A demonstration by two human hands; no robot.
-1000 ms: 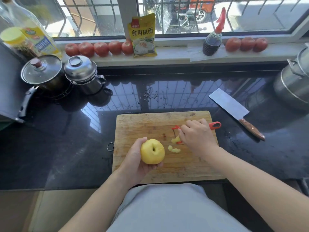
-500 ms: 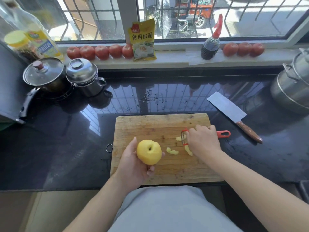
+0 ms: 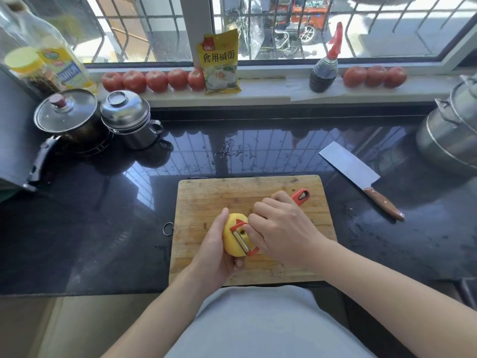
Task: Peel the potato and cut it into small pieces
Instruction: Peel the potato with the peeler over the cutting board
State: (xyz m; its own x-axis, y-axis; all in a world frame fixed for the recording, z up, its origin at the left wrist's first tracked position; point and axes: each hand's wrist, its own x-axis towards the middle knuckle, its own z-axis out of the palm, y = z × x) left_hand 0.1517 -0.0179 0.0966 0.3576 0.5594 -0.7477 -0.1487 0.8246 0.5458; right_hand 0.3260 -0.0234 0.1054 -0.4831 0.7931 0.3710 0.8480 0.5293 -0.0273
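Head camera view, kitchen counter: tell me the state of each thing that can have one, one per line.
potato: mostly peeled, held above the board
left hand: grips the potato
right hand: grips the peeler
peeler: blade against the potato
cleaver: lying flat on the counter, untouched
black pot: lid on
steel pot: lid on

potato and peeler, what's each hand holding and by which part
Left hand cups the potato by its left side. Right hand grips the peeler by its red handle.
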